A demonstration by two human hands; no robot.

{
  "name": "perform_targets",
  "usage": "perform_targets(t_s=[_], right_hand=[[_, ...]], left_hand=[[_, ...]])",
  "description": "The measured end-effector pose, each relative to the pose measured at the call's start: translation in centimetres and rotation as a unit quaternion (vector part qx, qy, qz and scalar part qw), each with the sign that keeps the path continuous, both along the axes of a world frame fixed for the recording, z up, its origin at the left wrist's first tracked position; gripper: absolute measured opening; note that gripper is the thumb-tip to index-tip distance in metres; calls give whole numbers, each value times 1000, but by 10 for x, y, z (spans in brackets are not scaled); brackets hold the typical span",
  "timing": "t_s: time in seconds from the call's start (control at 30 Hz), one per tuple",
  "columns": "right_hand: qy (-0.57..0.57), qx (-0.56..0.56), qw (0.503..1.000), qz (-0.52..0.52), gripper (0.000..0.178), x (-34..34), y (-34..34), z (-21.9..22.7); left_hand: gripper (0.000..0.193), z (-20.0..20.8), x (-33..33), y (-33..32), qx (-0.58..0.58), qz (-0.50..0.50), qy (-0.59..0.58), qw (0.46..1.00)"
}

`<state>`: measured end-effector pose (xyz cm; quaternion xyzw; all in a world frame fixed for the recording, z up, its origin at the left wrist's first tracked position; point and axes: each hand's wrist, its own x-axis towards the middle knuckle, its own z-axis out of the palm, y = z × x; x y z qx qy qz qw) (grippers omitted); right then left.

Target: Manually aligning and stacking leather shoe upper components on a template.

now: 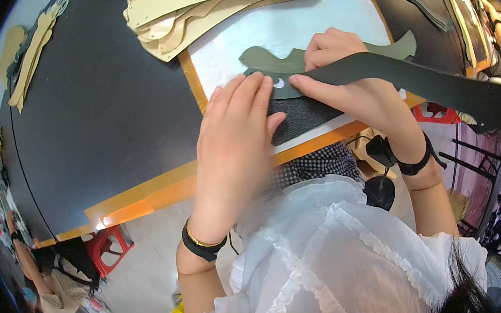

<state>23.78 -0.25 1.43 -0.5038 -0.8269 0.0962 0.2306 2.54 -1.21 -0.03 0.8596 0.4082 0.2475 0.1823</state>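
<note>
Centrally, just above the middle of the frame, both hands press on a long dark strip [413, 75] of flat, matte, leather-like material, blackish green in colour. It runs from between the hands out to the right edge of the frame, widening and curving slightly downward as it goes, with smooth cut edges and a small pale crescent mark near its left end. The left hand [234, 149] lies palm down, its fingers held together and stretched flat over the left end of the strip and over a dark textured fabric piece [304, 117] beneath it. The right hand [353, 84] is bent over the strip, its thumb and forefinger pinched on the strip's edge beside the crescent mark, the other fingers curled. Under the strip, partly hidden, sits an olive-green shaped piece [271, 59] with wavy outlines, resting on a white sheet [297, 23] bordered with orange tape. All of this is on a black table [105, 110]. At the upper centre of the frame is a stack of cream cut pieces [198, 9].
</note>
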Motion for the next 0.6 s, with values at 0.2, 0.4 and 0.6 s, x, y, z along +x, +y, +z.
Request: perform_targets(t_s=[0.2,0.4,0.6], right_hand=[[335,-36,925,-175,27,24,-17,19],[262,-80,936,-222,25,86,-29,17],[216,-151,953,-152,31,100,-33,4]], left_hand=[[48,-1,1,-7,12,13,18,1000],[46,3,-24,-9,17,47,65,997],[42,-1,-45,-8,-13,59,96,994]])
